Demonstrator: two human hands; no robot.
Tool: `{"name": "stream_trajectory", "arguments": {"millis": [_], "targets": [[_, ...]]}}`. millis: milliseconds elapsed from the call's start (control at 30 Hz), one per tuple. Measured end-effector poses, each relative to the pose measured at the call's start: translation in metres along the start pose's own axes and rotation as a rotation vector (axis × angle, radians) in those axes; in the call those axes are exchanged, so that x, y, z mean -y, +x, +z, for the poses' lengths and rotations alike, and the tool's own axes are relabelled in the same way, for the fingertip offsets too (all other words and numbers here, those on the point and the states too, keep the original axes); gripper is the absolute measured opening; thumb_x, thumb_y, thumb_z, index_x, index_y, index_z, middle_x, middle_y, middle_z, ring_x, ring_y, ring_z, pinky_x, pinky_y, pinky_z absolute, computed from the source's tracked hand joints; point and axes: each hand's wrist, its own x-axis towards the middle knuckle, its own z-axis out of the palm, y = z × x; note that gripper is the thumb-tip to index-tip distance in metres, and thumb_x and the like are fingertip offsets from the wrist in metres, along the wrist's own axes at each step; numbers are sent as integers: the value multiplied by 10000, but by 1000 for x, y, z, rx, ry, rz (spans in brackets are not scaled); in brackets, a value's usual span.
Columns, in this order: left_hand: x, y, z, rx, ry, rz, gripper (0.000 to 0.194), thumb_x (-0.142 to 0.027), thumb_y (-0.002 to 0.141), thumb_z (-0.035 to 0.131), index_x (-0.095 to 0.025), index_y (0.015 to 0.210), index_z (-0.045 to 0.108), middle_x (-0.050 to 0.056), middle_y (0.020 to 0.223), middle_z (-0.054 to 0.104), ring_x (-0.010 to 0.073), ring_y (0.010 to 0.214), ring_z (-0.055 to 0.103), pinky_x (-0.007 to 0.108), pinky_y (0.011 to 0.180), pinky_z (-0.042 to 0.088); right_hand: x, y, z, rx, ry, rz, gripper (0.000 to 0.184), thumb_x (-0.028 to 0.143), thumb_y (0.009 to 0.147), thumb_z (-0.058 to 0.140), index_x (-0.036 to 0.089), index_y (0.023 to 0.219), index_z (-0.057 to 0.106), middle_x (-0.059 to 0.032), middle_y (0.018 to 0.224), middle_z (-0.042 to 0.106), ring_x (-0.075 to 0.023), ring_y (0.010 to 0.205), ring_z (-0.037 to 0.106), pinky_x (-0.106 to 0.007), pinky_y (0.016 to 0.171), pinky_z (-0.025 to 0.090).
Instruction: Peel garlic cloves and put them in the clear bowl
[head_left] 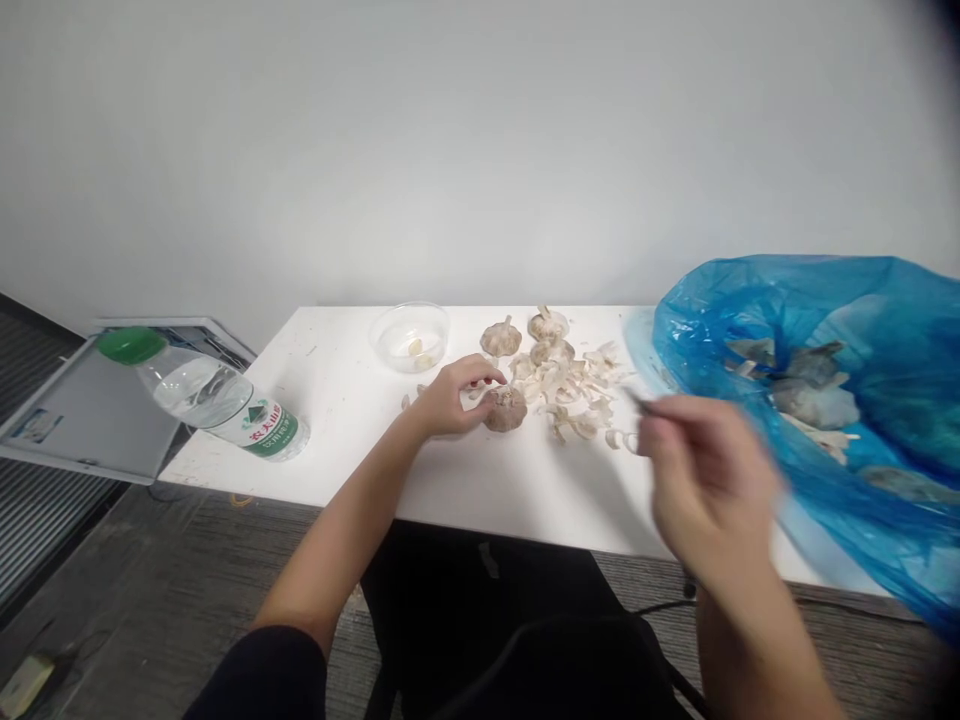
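Note:
My left hand (454, 398) rests on the table with thumb and fingers curved against the left side of a garlic bulb (507, 409). My right hand (705, 480) is closed on a thin dark tool (640, 402), held above the table's right part; motion blur hides its exact kind. Behind the bulb lie other whole garlic bulbs, one with an upright stem (501, 338) and another (547, 323) farther back. Loose garlic skins (574, 385) are scattered between my hands. A clear bowl (384, 350) holds a few pale peeled cloves (418, 353).
A blue plastic bag (720, 280) with garlic bulbs and skins inside spreads over the right end of the white table (480, 490). On the left stands a water bottle (217, 400) with a green cap. A wall runs along the table's back edge.

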Motion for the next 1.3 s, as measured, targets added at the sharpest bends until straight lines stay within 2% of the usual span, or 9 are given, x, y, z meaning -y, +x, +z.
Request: {"name": "stream_trajectory", "arguments": {"millis": [100,200,300,400,533,700,1133,1300], "targets": [[1,-1,2,62,40,22,327,-222,804,616,-201,1127,671,104,1107,666,237,1052,605,421,951,481,-6,13,25,220,-119,70,285,363,1015,359,208,1059,594,-55,858,687,-180,712,635,-292,627,438],[3,-2,5,73,54,30,395,-190,787,622,-214,1180,657,90,1117,694,244,1071,610,445,989,465,-8,29,40,458,-364,73,287,368,1008,359,224,1051,603,-42,859,712,-201,703,643,-274,552,307],[4,-3,6,43,51,24,440,-218,771,655,-212,1211,637,97,1154,694,263,1101,601,469,1000,457,-3,45,41,577,-561,47,306,390,1011,362,226,1012,619,-49,860,727,-209,706,646,-271,536,205],[3,-2,6,14,47,20,428,-236,767,671,-214,1193,641,99,1154,685,272,1122,591,480,1012,452,4,56,39,657,-649,6,331,384,1013,348,213,1001,631,-64,858,730,-198,695,645,-278,536,169],[1,-1,6,-41,22,5,295,-209,796,645,-203,1089,678,100,1095,665,242,1063,607,438,974,486,6,54,44,662,-690,-9,366,374,1017,314,194,1002,632,-87,826,730,-207,701,657,-291,537,140],[-3,3,8,-96,18,7,151,-270,858,641,-202,966,722,91,1016,652,208,981,619,394,919,511,-1,43,55,610,-667,4,370,368,1013,308,190,959,628,-89,819,735,-209,695,662,-295,540,122],[-3,5,14,-126,-34,-7,107,-263,871,652,-183,876,723,88,942,669,189,918,630,358,845,529,-3,48,55,671,-510,116,304,346,994,353,212,982,626,-49,788,720,-193,658,634,-277,525,190],[-5,8,14,-144,-37,9,100,-244,865,650,-167,848,712,89,914,669,184,883,636,349,821,529,-8,46,61,649,-493,100,298,320,994,345,208,965,619,-41,771,715,-182,637,621,-280,520,188]]}}
